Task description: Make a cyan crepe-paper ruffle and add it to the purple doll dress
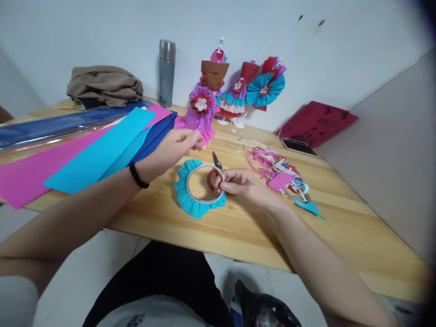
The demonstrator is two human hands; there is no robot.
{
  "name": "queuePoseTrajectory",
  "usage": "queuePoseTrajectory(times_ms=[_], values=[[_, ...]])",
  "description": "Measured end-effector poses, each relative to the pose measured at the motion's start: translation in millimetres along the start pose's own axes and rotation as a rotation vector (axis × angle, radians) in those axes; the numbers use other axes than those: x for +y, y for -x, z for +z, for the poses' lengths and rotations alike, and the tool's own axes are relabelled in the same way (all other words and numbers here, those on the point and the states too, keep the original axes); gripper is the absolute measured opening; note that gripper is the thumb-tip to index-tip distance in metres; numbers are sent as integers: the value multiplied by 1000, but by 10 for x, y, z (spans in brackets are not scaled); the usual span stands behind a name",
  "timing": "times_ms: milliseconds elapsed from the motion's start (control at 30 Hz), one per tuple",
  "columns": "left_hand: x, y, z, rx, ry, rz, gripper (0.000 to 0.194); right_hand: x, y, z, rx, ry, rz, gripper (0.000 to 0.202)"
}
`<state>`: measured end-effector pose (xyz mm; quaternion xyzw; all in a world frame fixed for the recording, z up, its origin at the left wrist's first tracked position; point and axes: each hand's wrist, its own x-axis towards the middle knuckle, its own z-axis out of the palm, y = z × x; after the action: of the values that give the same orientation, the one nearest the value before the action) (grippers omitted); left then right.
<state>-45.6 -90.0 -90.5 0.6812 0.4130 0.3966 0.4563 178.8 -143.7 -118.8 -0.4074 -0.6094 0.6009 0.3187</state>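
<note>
A white ring point(188, 184) with ruffled turquoise paper point(194, 206) around its left and lower edge is held just above the wooden table point(163, 227). My right hand point(235, 184) pinches the ring's right side between thumb and fingers. Red-handled scissors point(217, 161) lie behind the ring, blades pointing away, partly hidden by it and by my right hand. My left hand point(184, 141), with a black band on its wrist, is raised beyond the ring, near the pink ruffled paper. Its fingers are closed together, and whatever may be between them is too small to make out.
Pink and blue paper sheets point(102, 150) cover the left side. Behind stand a flask point(166, 75), a brown cloth point(105, 84) and paper-dressed figures point(200, 106). Paper scraps point(279, 175), a phone point(298, 146) and a red bag point(316, 123) lie at the right.
</note>
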Motion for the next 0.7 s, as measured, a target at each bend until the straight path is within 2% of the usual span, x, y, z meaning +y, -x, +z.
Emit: queuePoseTrajectory(times_ms=[67, 100, 167, 233, 367, 533, 700], values=[[-12, -17, -14, -169, 99, -182, 56, -7, 4, -2, -3, 0, 12, 37], [-17, -19, -20, -254, 115, -224, 59, -10, 3, -4, 6, -2, 9, 36], [-23, -22, -39, -407, 115, -244, 56, -11, -1, -12, 30, -14, 6, 34], [-35, -38, -72, -505, 122, -216, 48, 1, -9, -22, 51, -44, 10, 31], [-99, -100, -159, -548, 189, -223, 36, 63, -37, -46, 106, -169, 11, 30], [-207, -148, -193, -543, 216, -271, 36, 133, -79, -65, 147, -232, 66, 31], [-269, -174, -191, -556, 306, -286, 37, 103, -96, -27, 182, -264, 97, 30]])
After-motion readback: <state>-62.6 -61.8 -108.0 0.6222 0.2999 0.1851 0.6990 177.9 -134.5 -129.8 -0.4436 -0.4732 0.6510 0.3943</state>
